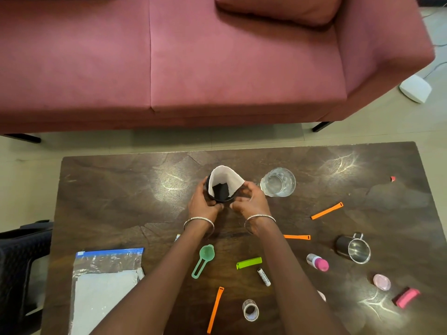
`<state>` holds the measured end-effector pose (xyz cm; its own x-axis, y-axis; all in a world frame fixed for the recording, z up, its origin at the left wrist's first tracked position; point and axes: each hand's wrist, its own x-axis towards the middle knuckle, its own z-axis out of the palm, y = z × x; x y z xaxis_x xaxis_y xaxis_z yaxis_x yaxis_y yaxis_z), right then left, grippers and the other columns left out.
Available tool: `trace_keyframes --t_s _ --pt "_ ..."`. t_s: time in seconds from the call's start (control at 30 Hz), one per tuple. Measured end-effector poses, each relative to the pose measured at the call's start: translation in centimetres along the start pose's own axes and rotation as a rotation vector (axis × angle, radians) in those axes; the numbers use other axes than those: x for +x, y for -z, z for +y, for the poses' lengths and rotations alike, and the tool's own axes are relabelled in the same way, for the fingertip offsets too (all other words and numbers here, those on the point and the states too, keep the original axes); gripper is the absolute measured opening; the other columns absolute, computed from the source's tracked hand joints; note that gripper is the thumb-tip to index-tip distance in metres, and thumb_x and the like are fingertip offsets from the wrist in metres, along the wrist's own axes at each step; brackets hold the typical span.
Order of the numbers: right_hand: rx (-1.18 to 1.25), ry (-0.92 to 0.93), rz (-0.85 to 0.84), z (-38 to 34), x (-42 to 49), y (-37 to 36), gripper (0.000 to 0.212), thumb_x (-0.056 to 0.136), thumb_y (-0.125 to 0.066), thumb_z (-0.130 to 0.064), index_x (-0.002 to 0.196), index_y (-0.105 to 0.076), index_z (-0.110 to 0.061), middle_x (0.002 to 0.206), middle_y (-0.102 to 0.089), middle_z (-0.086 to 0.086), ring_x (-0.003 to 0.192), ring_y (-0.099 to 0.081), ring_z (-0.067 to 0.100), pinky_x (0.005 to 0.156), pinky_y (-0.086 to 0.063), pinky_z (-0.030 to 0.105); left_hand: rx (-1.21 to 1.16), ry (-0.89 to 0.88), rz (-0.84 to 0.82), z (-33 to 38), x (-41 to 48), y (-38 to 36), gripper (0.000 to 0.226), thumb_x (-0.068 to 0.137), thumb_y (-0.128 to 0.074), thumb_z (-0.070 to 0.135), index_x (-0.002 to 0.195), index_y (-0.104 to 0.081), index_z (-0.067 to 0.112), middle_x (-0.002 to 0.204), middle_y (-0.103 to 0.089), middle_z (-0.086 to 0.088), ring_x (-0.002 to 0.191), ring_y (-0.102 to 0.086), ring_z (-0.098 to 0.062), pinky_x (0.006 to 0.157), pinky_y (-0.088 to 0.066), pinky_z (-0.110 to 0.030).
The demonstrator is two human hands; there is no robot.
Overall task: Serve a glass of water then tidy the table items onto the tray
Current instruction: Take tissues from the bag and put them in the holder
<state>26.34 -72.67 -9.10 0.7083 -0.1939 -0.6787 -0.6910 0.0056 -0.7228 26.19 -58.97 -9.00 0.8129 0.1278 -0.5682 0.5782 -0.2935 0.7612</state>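
A black round cup point(220, 197) stands mid-table with a white paper liner point(223, 176) sticking up out of it. My left hand point(202, 204) grips the cup's left side. My right hand point(249, 198) pinches the paper's right edge at the cup's rim. A clear drinking glass point(278, 182) stands just right of them. Loose items lie nearer me: a green measuring scoop point(203, 259), a lime clip point(249, 263), orange straps point(327, 210) point(297, 236) point(215, 309), a steel mug point(353, 247) and a small pink-capped bottle point(318, 262).
A dark wooden table point(116, 194) holds everything. A zip bag with a grey sheet point(106, 284) lies front left. A tape roll point(250, 309), white tube point(264, 277), pink lid point(381, 282) and pink clip point(407, 297) lie front right. A pink sofa point(193, 64) stands beyond.
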Motion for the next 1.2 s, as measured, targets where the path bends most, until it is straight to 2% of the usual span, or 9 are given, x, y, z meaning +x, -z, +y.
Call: trace_keyframes --t_s 0.1,0.27,0.43,0.6,0.73,0.83,0.97,1.1,1.2 --pt "0.02 0.019 0.028 0.3 0.2 0.2 0.064 0.063 -0.064 0.022 0.118 -0.059 -0.01 0.106 -0.07 0.009 0.075 -0.068 0.016 0.066 -0.054 0.028 0.041 -0.025 0.009 0.2 0.6 -0.5 0.074 0.067 -0.075 -0.002 0.129 -0.049 0.031 0.11 -0.066 0.002 0.091 -0.064 -0.015 0.07 -0.045 -0.012" --pt "0.034 0.027 0.073 0.4 0.7 1.4 0.063 0.067 -0.065 0.02 0.115 -0.057 -0.021 0.102 -0.072 0.0 0.081 -0.072 0.014 0.068 -0.054 0.025 0.062 -0.048 -0.024 0.4 1.7 -2.0 0.077 0.067 -0.074 -0.005 0.131 -0.05 0.03 0.115 -0.066 0.002 0.097 -0.065 -0.016 0.079 -0.048 -0.019" --pt "0.046 0.048 0.059 0.4 1.0 2.1 0.064 0.069 -0.063 0.021 0.12 -0.058 -0.016 0.101 -0.071 0.001 0.084 -0.071 0.016 0.07 -0.055 0.026 0.068 -0.033 -0.018 -0.2 2.1 -2.6 0.08 0.069 -0.073 -0.006 0.137 -0.047 0.028 0.124 -0.063 0.0 0.107 -0.063 -0.019 0.098 -0.051 -0.036" --pt "-0.044 -0.012 0.139 1.9 -0.2 2.4 0.053 0.074 -0.063 0.013 0.12 -0.063 -0.013 0.099 -0.069 0.001 0.085 -0.066 0.015 0.084 -0.058 0.04 0.065 0.069 0.055 -1.8 0.2 -1.9 0.066 0.073 -0.07 -0.006 0.131 -0.051 0.017 0.121 -0.065 -0.005 0.094 -0.065 -0.016 0.088 -0.054 -0.032" --pt "-0.055 -0.106 0.15 4.0 -3.2 2.8 0.04 0.077 -0.061 0.013 0.112 -0.067 -0.004 0.092 -0.068 0.01 0.082 -0.066 0.023 0.078 -0.06 0.043 0.005 0.177 0.093 -4.4 -3.6 -0.4 0.044 0.075 -0.066 -0.007 0.113 -0.06 0.014 0.103 -0.07 -0.009 0.097 -0.067 -0.025 0.088 -0.055 -0.046" --pt "-0.128 -0.127 0.09 5.4 -6.8 3.1 0.029 0.08 -0.062 0.008 0.106 -0.069 -0.005 0.085 -0.068 0.008 0.078 -0.066 0.022 0.072 -0.06 0.038 0.007 0.219 0.146 -6.5 -7.8 1.1 0.028 0.077 -0.065 -0.004 0.1 -0.065 0.011 0.093 -0.07 -0.012 0.086 -0.068 -0.028 0.086 -0.056 -0.045" --pt "-0.219 -0.106 0.026 6.7 -12.1 3.2 0.022 0.081 -0.062 0.006 0.098 -0.07 -0.006 0.078 -0.069 0.01 0.068 -0.066 0.022 0.077 -0.06 0.048 -0.079 0.238 0.205 -8.6 -13.6 2.5 0.021 0.079 -0.058 -0.009 0.087 -0.063 0.01 0.089 -0.065 -0.018 0.075 -0.063 -0.029 0.072 -0.056 -0.041" --pt "-0.312 -0.049 -0.061 7.5 -16.6 3.3 0.02 0.082 -0.061 0.003 0.096 -0.071 -0.007 0.078 -0.069 0.011 0.066 -0.065 0.021 0.076 -0.057 0.042 -0.188 0.305 0.276 -10.6 -18.8 4.1 0.021 0.079 -0.057 -0.009 0.083 -0.063 0.011 0.076 -0.065 -0.018 0.068 -0.062 -0.028 0.077 -0.055 -0.05" --pt "-0.348 -0.031 -0.114 8.0 -19.2 3.0 0.019 0.083 -0.058 0.004 0.094 -0.069 -0.007 0.073 -0.067 0.012 0.061 -0.062 0.021 0.06 -0.053 0.034 -0.196 0.312 0.338 -12.1 -22.2 5.1 0.019 0.08 -0.06 -0.005 0.083 -0.065 0.013 0.074 -0.068 -0.017 0.063 -0.064 -0.028 0.075 -0.058 -0.05"
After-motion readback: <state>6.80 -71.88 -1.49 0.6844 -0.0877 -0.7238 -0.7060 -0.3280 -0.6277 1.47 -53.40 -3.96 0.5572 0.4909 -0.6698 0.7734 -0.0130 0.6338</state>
